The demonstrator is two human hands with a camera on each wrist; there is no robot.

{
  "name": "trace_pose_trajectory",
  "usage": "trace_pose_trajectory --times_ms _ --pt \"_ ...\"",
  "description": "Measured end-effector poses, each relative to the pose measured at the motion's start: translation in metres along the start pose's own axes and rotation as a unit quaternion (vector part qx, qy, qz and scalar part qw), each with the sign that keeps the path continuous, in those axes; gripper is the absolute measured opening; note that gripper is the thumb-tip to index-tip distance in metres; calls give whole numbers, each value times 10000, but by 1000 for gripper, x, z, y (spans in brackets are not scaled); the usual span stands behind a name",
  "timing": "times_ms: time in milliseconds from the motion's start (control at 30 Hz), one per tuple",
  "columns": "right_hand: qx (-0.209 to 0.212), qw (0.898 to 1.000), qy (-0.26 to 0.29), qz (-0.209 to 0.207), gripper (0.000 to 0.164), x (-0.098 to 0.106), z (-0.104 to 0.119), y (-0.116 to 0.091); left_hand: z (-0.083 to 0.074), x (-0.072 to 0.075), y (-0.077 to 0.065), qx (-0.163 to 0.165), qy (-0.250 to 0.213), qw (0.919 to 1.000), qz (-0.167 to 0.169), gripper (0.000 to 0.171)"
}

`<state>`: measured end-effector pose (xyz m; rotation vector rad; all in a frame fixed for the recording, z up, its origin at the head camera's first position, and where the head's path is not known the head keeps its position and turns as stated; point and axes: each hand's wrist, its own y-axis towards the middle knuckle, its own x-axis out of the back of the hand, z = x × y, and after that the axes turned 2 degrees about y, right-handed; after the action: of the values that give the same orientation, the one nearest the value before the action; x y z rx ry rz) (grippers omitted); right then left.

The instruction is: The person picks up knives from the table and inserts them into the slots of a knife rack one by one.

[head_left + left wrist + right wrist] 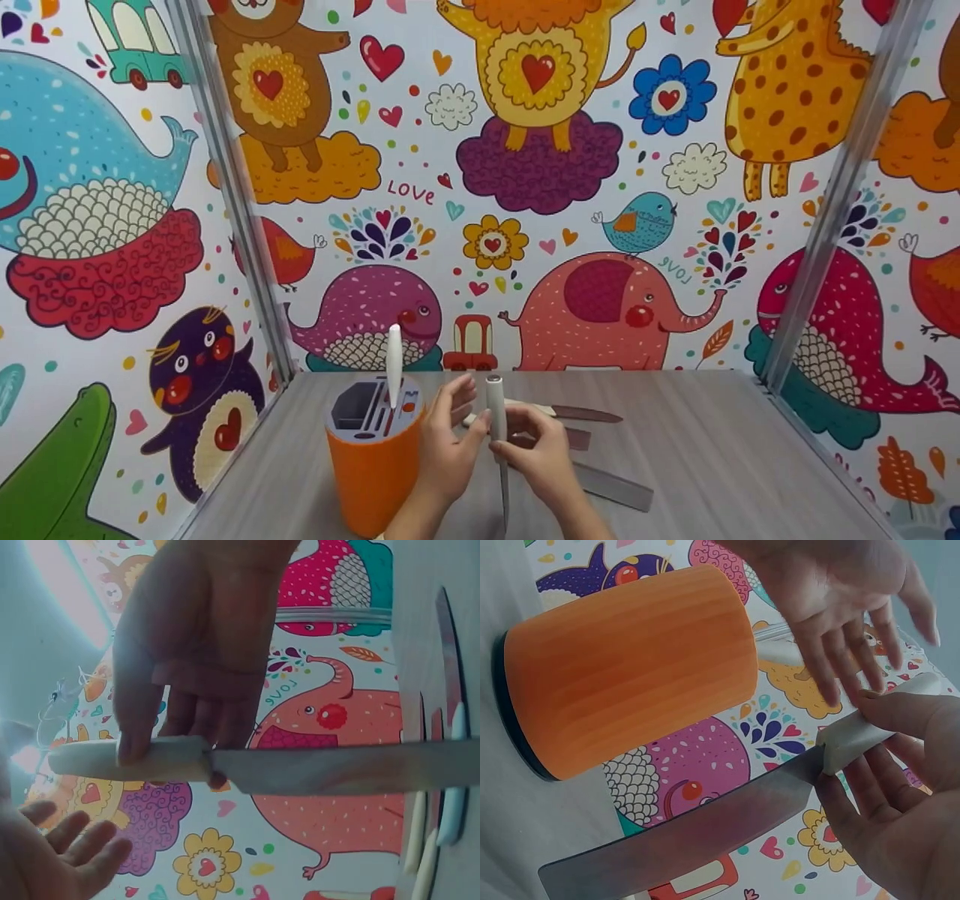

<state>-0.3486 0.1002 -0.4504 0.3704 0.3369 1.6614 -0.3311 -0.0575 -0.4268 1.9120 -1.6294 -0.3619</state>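
In the head view my right hand (541, 450) pinches a kitchen knife (496, 409) by its white handle, upright with the blade down. Thumb and fingers sit on the handle near the blade in the right wrist view, where the broad grey blade (697, 829) shows nearly whole. My left hand (448, 450) is held up beside the handle, its fingers extended and apart in the left wrist view. To the left stands an orange knife block (375, 476) with slots in its grey top. One white-handled utensil (394, 364) is upright in it.
Behind my right hand, several knives with pale handles lie on the wood-grain table (712, 465). Among them are a slim-bladed knife (589, 413) and a broad blade (615, 486). Printed cartoon panels (420, 150) wall in the back and sides.
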Motion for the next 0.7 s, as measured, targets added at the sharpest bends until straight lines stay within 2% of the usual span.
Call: trace_pose_trajectory --times_ms 133,333,500,700 --pt "-51 10000 -14 60 43 -3 -2 -3 6 0 -1 435 -52 9985 319 47" --pt "-56 10000 -51 52 42 -7 -3 -5 12 2 -2 811 -95 9934 808 46" --pt "-104 9998 -174 -7 41 -7 -4 -5 12 -2 -2 956 -260 9892 1079 42" --pt "-152 9993 -317 -152 38 -7 -4 -2 10 -6 -1 949 -127 9887 1158 40"
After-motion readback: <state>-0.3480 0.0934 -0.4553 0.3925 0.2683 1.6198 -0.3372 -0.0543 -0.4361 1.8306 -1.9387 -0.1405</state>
